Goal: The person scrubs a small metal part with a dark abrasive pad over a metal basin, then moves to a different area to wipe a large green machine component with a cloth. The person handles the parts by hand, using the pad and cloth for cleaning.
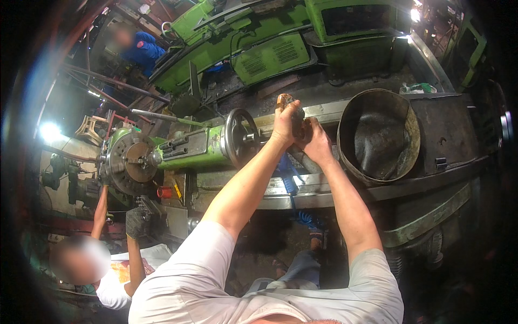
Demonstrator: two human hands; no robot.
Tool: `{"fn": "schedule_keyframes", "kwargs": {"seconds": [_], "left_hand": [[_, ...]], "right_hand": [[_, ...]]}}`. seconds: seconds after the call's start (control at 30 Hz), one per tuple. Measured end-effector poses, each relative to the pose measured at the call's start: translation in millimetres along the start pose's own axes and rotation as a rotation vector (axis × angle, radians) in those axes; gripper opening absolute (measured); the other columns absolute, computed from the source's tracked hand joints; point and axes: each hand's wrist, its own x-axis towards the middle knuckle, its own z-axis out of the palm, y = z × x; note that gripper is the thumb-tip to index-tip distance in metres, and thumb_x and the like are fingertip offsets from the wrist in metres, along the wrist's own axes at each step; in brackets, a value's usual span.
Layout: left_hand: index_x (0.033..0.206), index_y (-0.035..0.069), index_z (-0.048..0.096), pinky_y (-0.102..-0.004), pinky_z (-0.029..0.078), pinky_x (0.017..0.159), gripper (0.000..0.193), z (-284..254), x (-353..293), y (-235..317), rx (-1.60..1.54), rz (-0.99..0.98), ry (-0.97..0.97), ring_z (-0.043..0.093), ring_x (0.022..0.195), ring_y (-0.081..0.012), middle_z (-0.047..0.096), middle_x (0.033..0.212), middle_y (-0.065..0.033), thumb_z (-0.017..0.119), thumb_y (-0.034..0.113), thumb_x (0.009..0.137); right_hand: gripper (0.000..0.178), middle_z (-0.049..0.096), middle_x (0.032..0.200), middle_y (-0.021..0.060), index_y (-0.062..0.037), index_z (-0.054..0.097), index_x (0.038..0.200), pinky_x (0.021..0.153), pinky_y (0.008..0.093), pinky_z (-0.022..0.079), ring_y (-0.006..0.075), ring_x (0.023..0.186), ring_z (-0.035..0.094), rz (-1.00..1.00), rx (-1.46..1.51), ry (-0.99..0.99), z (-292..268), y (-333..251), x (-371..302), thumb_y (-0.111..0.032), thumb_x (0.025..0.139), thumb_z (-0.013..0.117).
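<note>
Both my arms reach forward over the lathe bed [329, 114], and my hands meet just right of the tailstock's handwheel [240, 137]. My left hand [285, 121] is closed around a dark, grimy lump [298, 123]; its exact kind is hidden by the fingers. My right hand [316, 143] closes on the lower right side of the same lump, its fingers curled. Below my hands a blue coiled hose [289, 181] hangs down over the bed's near edge; whether it joins what I hold cannot be seen.
A large grimy metal drum [377, 135] stands right of my hands. At left are the green tailstock [199, 147] and a round chuck [132, 161]. A co-worker's gloved hand [138, 221] works near the chuck. Another person in blue [143, 51] is far left, beside green machines [275, 56].
</note>
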Motion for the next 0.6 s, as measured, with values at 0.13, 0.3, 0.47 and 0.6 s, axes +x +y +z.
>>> {"fn": "schedule_keyframes", "kwargs": {"seconds": [0.13, 0.3, 0.47, 0.6], "left_hand": [[0.103, 0.013, 0.057, -0.0346, 0.051, 0.066, 0.022, -5, -5, 1, 0.091, 0.052, -0.099, 0.059, 0.078, -0.0171, 0.059, 0.088, -0.0033, 0.068, 0.01, 0.084], [0.116, 0.012, 0.05, -0.0304, 0.054, 0.069, 0.038, 1, -7, 2, 0.062, 0.184, -0.124, 0.064, 0.086, -0.0186, 0.062, 0.101, -0.008, 0.063, -0.002, 0.083], [0.113, 0.01, 0.054, -0.0294, 0.054, 0.07, 0.037, -2, -1, 4, 0.11, 0.185, -0.177, 0.064, 0.083, -0.0165, 0.066, 0.101, -0.0088, 0.058, -0.007, 0.08], [0.111, 0.01, 0.056, -0.0312, 0.056, 0.068, 0.037, 0, 3, 6, 0.159, 0.218, -0.141, 0.065, 0.079, -0.0164, 0.068, 0.095, -0.0093, 0.057, -0.01, 0.08]], "right_hand": [[0.066, 0.066, 0.115, 0.0192, -0.0052, 0.051, 0.129, 0.092, 0.0459, 0.052, 0.0381, 0.11, 0.064, 0.044, 0.056, -0.053, -10, -14, 2, -0.027, 0.076, 0.083], [0.062, 0.066, 0.115, 0.0197, -0.0049, 0.052, 0.124, 0.092, 0.0459, 0.052, 0.0381, 0.11, 0.064, 0.093, 0.061, -0.077, -13, -17, 5, -0.028, 0.076, 0.084], [0.061, 0.064, 0.116, 0.0203, -0.0047, 0.053, 0.122, 0.093, 0.0456, 0.051, 0.0378, 0.111, 0.063, 0.115, 0.046, -0.1, -10, -19, 3, -0.031, 0.076, 0.083], [0.058, 0.065, 0.114, 0.0193, -0.0052, 0.053, 0.121, 0.091, 0.046, 0.052, 0.0382, 0.109, 0.064, 0.1, 0.033, -0.096, -7, -18, 6, -0.029, 0.077, 0.082]]}}
